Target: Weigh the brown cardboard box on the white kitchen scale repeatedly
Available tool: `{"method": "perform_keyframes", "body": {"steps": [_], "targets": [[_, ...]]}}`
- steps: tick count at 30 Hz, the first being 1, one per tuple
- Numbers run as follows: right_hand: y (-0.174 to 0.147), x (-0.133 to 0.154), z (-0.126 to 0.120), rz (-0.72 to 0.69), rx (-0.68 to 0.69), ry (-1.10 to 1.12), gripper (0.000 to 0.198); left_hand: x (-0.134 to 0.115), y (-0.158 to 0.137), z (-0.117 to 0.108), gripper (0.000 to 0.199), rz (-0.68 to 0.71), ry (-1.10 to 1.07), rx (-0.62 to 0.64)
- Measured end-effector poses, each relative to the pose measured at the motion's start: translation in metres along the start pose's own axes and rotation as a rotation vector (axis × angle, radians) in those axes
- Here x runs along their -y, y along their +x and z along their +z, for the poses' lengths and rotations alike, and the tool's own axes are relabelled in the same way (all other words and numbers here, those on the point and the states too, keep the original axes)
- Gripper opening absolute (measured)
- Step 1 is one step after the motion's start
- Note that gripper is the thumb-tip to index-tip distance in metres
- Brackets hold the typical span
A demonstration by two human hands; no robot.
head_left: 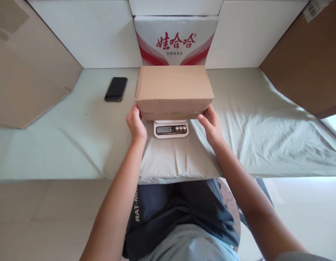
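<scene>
A closed brown cardboard box (175,83) sits over the back of a small white digital kitchen scale (171,133). I cannot tell whether its weight rests on the scale or is carried by my hands. My left hand (136,123) grips the box's lower left corner, its far fingers hidden behind the side. At the lower right corner, my right hand (210,125) holds the box with the thumb at the front and the other fingers tucked along the side. The scale's display and buttons show in front of the box; its weighing plate is mostly covered.
A black phone (116,89) lies left of the box on the pale green cloth (97,145). Behind stands a white and red carton (176,40) against white panels (102,32). Large cardboard pieces (29,69) rise at the left, with another brown carton (306,61) at the right.
</scene>
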State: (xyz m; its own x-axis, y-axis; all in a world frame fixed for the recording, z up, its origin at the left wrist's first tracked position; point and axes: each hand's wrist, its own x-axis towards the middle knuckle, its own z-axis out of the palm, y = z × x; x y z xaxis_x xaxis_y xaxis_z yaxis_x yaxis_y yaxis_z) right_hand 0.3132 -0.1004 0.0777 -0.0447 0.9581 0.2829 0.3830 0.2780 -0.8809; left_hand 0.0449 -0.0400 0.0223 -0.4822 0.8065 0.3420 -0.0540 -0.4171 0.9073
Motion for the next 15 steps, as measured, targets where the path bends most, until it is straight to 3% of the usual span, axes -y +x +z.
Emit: {"method": "perform_keyframes", "body": {"steps": [7, 15], "targets": [[0.002, 0.001, -0.001, -0.042, -0.033, 0.067, 0.108, 0.005, 0.001, 0.001, 0.063, -0.018, -0.03, -0.032], [0.007, -0.032, 0.001, -0.201, -0.033, 0.307, 0.081, 0.01, 0.0, -0.006, 0.076, 0.013, -0.06, 0.001]]}}
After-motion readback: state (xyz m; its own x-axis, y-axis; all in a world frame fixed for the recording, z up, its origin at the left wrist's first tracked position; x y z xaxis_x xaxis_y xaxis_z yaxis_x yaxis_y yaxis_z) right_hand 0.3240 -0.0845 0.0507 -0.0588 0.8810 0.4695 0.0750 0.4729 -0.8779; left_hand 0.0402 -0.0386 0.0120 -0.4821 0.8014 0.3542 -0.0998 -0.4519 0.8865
